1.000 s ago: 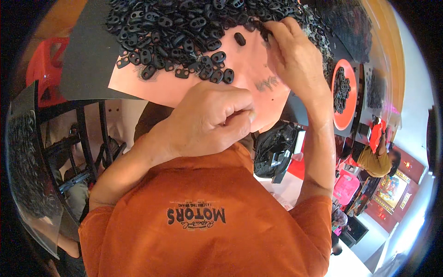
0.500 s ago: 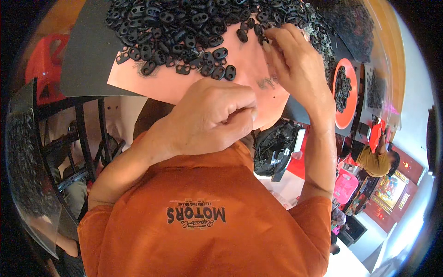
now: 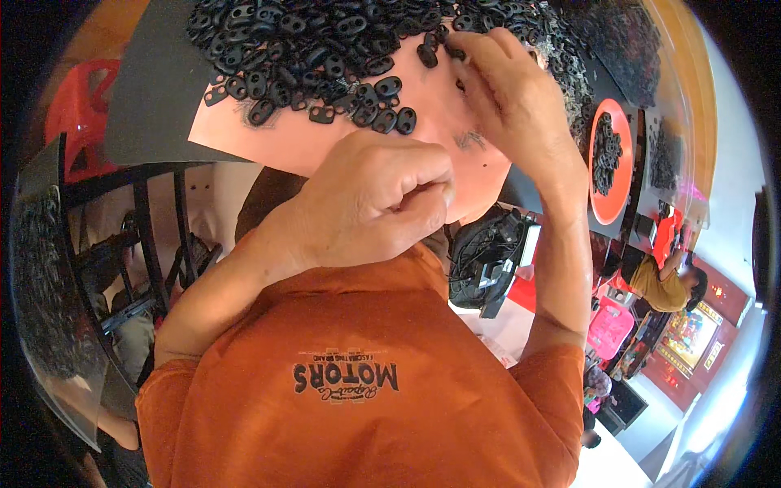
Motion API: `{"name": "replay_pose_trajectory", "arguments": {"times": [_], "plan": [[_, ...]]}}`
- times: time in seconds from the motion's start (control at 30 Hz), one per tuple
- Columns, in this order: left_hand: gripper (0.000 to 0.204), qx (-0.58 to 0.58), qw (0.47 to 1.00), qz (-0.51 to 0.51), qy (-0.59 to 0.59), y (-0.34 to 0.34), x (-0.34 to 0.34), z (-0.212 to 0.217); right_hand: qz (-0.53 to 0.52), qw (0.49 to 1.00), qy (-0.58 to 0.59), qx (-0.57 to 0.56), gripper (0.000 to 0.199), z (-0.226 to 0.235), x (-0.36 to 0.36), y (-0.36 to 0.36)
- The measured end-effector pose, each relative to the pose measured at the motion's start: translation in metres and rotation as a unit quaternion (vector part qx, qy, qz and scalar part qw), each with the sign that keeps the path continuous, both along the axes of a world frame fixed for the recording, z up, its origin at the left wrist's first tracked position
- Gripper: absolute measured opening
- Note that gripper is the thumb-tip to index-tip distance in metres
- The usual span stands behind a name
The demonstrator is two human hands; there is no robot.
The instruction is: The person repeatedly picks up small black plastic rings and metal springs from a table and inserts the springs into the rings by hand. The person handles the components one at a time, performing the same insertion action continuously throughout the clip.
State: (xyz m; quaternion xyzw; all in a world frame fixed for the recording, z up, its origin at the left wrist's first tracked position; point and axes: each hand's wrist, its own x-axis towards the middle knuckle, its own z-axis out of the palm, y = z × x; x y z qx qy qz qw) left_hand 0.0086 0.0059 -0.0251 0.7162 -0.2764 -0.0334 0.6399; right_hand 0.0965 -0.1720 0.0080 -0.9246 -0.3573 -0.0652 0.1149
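**Right hand (image 3: 517, 102) at the pile's edge, left hand (image 3: 378, 199) fisted**

You've got the right hand at 1 o'clock, fingers bent down along the near edge of the pile of black two-hole pieces (image 3: 317, 49), which fills roughly 11 to 1 o'clock. Step in hand, as I read it: picking single pieces off that edge. A dark piece (image 3: 455, 54) shows right at the fingers; can't tell if that grip is clamped on it or just touching (your own fingers block the view). One loose piece (image 3: 426, 54) lies just to its 9 o'clock side, on the pink sheet (image 3: 281, 150).

Left hand sits just above centre, toward 12: grip together, fingers curled into the palm. Can't tell if anything's tucked inside. Orange plate (image 3: 608, 211) at 2 o'clock holds more small black pieces (image 3: 606, 159). Dark grey bench (image 3: 154, 106) shows at 10 o'clock.

Next move, my judgement: it calls for a light thumb-and-finger pinch on one piece, clear of its neighbours; the left would need to uncurl before it could help.
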Motion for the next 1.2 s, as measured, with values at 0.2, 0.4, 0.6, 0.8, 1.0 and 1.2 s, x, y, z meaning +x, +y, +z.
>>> {"name": "replay_pose_trajectory", "arguments": {"times": [0.2,0.4,0.6,0.8,1.0,1.2], "plan": [[0.014,-0.003,1.000,-0.005,0.002,0.001,-0.001,0.000,0.009,0.999,0.034,0.003,0.020,0.003,-0.013,-0.005],[0.016,-0.005,1.000,-0.001,-0.023,0.001,0.000,0.000,-0.004,0.999,0.028,0.020,0.017,0.003,-0.021,-0.012],[0.017,-0.006,1.000,0.008,-0.027,0.000,-0.001,-0.001,0.022,0.999,-0.003,0.026,0.023,0.001,-0.017,0.002],[0.015,-0.012,1.000,0.010,-0.024,0.000,-0.003,-0.002,0.022,1.000,0.006,0.009,0.024,-0.001,-0.011,0.013],[0.015,0.002,1.000,0.000,-0.019,0.001,-0.002,0.000,-0.014,0.999,-0.025,-0.021,0.027,-0.004,-0.005,0.006],[0.015,-0.002,1.000,0.006,-0.025,0.001,-0.003,-0.002,0.017,1.000,0.002,0.003,0.028,0.005,-0.018,0.011]]}}
